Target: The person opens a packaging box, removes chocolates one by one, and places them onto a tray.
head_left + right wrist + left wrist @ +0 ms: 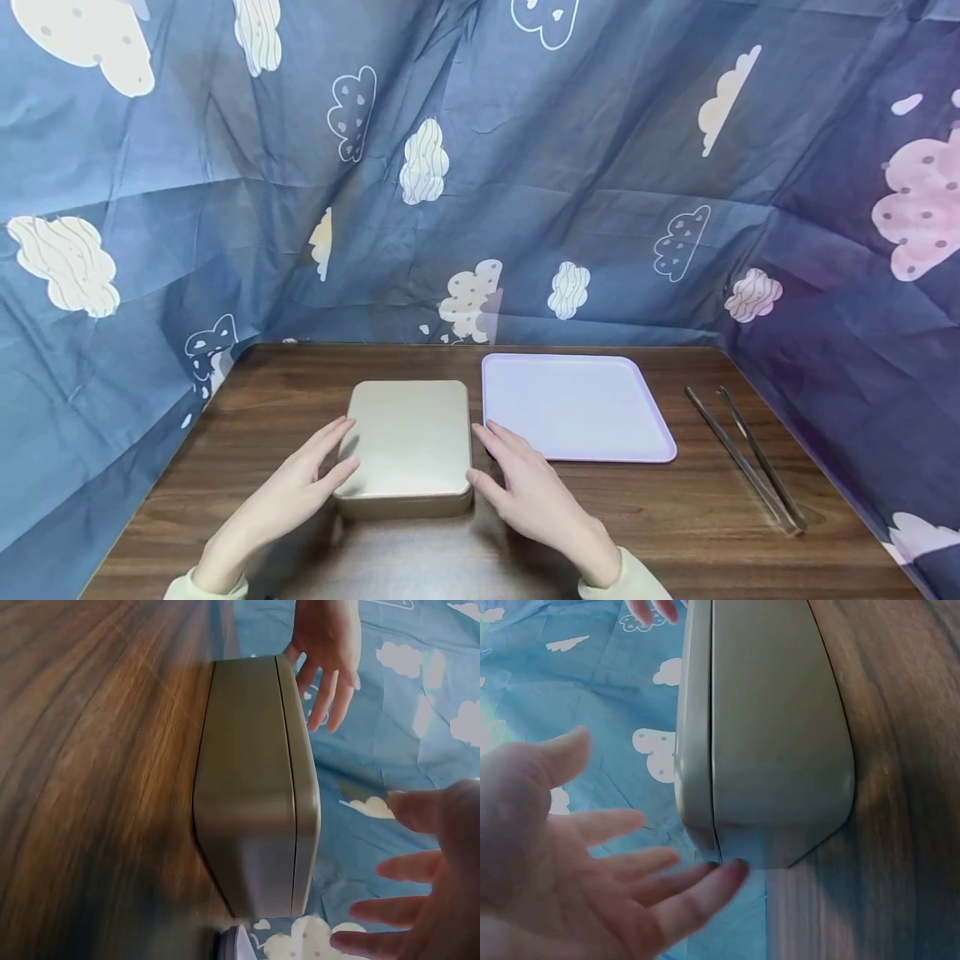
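A gold-coloured rectangular tin box (410, 437) with its lid on stands on the wooden table between both hands. My left hand (300, 487) is at the box's left side, fingers spread and fairly straight, thumb overlapping the lid edge in the head view. On the other side, my right hand (528, 492) has its fingers extended close to the box's right edge. The left wrist view shows the seam between the lid and body of the tin box (780, 727). In the right wrist view, a gap separates the right fingers (390, 909) from the tin box (247, 750).
A pale purple tray (573, 408) lies to the right of the box, near the back of the table (630, 521). Metal tongs (750, 462) rest farther right, their arms spread. Blue cloth (525, 192) with cloud prints hangs behind and on both sides.
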`<state>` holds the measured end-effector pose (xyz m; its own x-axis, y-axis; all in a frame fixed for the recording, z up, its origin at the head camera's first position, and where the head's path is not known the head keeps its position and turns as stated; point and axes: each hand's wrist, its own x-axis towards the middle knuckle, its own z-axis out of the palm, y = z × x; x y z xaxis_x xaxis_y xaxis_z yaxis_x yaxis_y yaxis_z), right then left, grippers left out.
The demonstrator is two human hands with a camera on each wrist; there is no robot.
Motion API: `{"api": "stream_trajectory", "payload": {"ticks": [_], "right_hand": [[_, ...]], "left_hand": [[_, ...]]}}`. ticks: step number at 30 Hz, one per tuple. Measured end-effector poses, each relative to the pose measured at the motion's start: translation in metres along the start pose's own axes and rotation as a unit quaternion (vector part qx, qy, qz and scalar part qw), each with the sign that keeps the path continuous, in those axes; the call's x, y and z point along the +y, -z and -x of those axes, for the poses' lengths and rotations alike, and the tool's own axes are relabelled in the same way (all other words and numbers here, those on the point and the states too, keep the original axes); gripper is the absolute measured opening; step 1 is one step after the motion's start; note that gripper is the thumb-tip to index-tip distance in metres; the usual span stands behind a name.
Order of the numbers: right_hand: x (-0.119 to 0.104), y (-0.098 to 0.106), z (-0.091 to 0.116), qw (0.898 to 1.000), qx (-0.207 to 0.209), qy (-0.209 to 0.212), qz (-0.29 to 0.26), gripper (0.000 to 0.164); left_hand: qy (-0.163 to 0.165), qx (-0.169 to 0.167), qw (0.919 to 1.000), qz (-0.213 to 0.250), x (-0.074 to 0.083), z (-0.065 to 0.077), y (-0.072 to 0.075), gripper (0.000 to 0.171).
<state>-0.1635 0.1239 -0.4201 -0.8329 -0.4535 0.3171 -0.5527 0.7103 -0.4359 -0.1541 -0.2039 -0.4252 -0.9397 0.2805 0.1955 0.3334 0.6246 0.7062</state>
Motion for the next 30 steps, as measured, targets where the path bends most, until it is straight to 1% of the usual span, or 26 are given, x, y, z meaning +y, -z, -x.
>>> {"api": "stream_trajectory", "payload": {"ticks": [2, 5, 7, 9, 11, 12, 15, 16, 18, 21, 24, 27, 30], "right_hand": [[-0.003, -0.004, -0.001, 1.000, -0.020, 0.005, 0.014, 0.062], [-0.006, -0.009, 0.000, 0.998, -0.055, 0.008, 0.024, 0.067], [-0.007, -0.012, -0.001, 0.997, -0.077, 0.001, 0.009, 0.069], [-0.007, -0.015, -0.003, 0.996, -0.091, -0.007, -0.009, 0.071], [-0.007, -0.018, -0.007, 0.994, -0.102, -0.018, -0.027, 0.075], [-0.007, -0.020, -0.009, 0.993, -0.106, -0.023, -0.035, 0.077], [-0.004, -0.024, -0.015, 0.991, -0.117, -0.035, -0.054, 0.087], [-0.003, -0.026, -0.016, 0.990, -0.118, -0.036, -0.063, 0.091], [-0.001, -0.028, -0.018, 0.988, -0.117, -0.040, -0.087, 0.098], [0.001, -0.031, -0.019, 0.985, -0.108, -0.053, -0.127, 0.109], [0.003, -0.034, -0.018, 0.979, -0.101, -0.082, -0.158, 0.115], [0.004, -0.035, -0.016, 0.973, -0.104, -0.101, -0.181, 0.111], [0.006, -0.035, -0.015, 0.968, -0.110, -0.095, -0.205, 0.103]], "left_hand": [[0.005, -0.020, 0.9998, -0.003, 0.003, -0.001, 0.000, 0.069], [0.009, -0.066, 0.9978, -0.002, 0.006, -0.004, 0.001, 0.083], [0.018, -0.098, 0.9950, 0.004, 0.008, -0.006, 0.002, 0.094], [0.035, -0.119, 0.9923, 0.002, 0.008, -0.008, 0.004, 0.105], [0.055, -0.124, 0.9905, -0.020, 0.009, -0.011, 0.006, 0.112], [0.065, -0.124, 0.9893, -0.039, 0.009, -0.012, 0.008, 0.115], [0.094, -0.117, 0.9844, -0.091, 0.008, -0.015, 0.012, 0.121], [0.099, -0.116, 0.9830, -0.103, 0.008, -0.015, 0.013, 0.123], [0.100, -0.116, 0.9823, -0.107, 0.006, -0.015, 0.014, 0.123], [0.087, -0.117, 0.9857, -0.084, -0.001, -0.012, 0.012, 0.119], [0.054, -0.120, 0.9901, -0.049, -0.010, -0.008, 0.010, 0.107], [0.027, -0.123, 0.9919, -0.018, -0.018, -0.004, 0.009, 0.093], [0.007, -0.126, 0.9919, 0.013, -0.024, 0.000, 0.008, 0.085]]}}
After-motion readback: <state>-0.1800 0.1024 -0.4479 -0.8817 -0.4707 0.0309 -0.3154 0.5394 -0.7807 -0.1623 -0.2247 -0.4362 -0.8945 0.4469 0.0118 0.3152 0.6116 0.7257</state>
